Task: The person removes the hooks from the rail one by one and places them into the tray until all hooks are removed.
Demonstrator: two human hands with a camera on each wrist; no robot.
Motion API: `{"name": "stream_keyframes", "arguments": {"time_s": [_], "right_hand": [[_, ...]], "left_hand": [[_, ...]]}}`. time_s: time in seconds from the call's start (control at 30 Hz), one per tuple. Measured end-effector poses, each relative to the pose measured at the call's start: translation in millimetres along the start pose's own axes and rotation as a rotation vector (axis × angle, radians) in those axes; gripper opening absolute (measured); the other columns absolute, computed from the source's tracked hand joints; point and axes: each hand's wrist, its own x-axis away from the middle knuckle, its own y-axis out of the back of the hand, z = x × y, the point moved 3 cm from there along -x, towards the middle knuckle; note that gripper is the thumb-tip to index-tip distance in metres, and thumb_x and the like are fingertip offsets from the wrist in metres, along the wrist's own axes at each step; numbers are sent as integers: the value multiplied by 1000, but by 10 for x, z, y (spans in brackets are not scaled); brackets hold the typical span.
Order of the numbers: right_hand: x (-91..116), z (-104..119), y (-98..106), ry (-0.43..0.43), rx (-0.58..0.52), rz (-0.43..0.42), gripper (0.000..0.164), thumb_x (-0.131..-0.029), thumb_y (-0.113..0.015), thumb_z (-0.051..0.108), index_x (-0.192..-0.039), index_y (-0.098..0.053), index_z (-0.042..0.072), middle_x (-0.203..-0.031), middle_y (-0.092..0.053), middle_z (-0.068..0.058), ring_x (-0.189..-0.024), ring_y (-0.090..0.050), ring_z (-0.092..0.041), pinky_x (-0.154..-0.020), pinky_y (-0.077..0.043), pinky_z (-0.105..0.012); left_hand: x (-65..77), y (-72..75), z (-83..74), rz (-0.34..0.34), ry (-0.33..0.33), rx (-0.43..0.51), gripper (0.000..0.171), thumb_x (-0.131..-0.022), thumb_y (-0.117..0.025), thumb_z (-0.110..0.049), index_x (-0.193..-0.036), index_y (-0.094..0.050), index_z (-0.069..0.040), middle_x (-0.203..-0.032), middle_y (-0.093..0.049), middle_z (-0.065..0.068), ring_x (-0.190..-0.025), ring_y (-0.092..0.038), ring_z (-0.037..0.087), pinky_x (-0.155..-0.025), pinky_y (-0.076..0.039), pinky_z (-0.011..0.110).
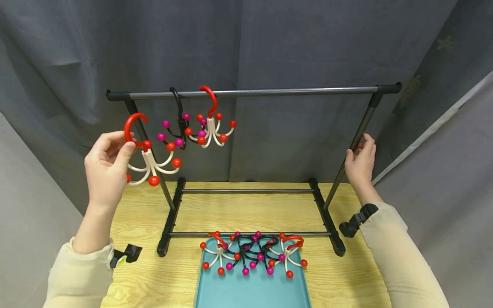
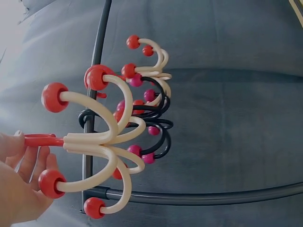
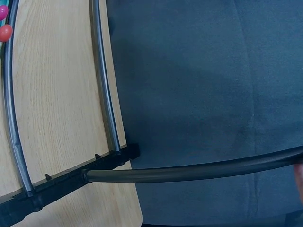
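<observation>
My left hand (image 1: 105,171) pinches the red hook of a white hanger with red balls (image 1: 148,159) between thumb and fingers. The hanger is upright, in front of the left post of a metal garment rack (image 1: 269,92), its hook lower than the top bar in the head view. On that bar hang a black hanger with magenta balls (image 1: 182,124) and another red-hooked white hanger (image 1: 210,127). At the right, my right hand (image 1: 361,167) holds the rack's right post (image 1: 367,119), thumb and fingers on either side of it.
A teal tray (image 1: 252,291) lies on the wooden table (image 1: 138,248) by the rack's front crossbar. Several black and white hangers, including a black one (image 1: 244,248), lie along its far end. Grey curtain (image 1: 308,42) stands behind the rack.
</observation>
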Motion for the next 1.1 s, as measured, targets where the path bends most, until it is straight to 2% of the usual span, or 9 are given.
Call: {"name": "stream_keyframes", "arguments": {"time_s": [0.23, 0.4, 0.67, 0.9, 1.1], "right_hand": [[-1, 1, -1, -7, -22, 12, 53, -94, -42, 10, -141, -17, 14, -121, -34, -19, -111, -41, -31, -87, -40, -41], [12, 14, -14, -16, -35, 26, 54, -94, -41, 10, -141, -15, 14, -123, -32, -19, -112, -39, -32, -87, -39, -42], [21, 12, -31, -12, -23, 14, 55, -94, -42, 8, -140, -15, 13, -123, -31, -20, -112, -39, -34, -88, -38, -43], [17, 8, -51, -2, -16, 10, 54, -94, -43, 8, -140, -15, 12, -123, -31, -21, -113, -39, -35, -89, -38, -44], [28, -1, -51, -8, -9, 2, 53, -94, -41, 11, -140, -15, 13, -122, -31, -21, -113, -39, -34, -90, -36, -44]], "left_hand": [[212, -12, 75, 58, -13, 44, 21, -82, -60, 4, -103, -60, 7, -92, -65, -8, -79, -61, 4, -77, -47, 12], [369, -11, 134, 109, -10, 77, 22, -81, -61, 6, -103, -60, 8, -90, -65, -6, -77, -60, 4, -74, -47, 12], [600, -67, 209, 220, -38, 104, 24, -79, -61, 10, -103, -57, 12, -87, -64, 0, -78, -60, 7, -74, -46, 13], [817, -125, 320, 277, 60, 98, 21, -80, -61, 8, -101, -58, 10, -88, -62, -6, -81, -59, 5, -75, -46, 13], [969, -172, 364, 335, 99, 76, 19, -80, -64, 3, -99, -60, 3, -89, -61, -7, -84, -59, 6, -76, -46, 15]]}}
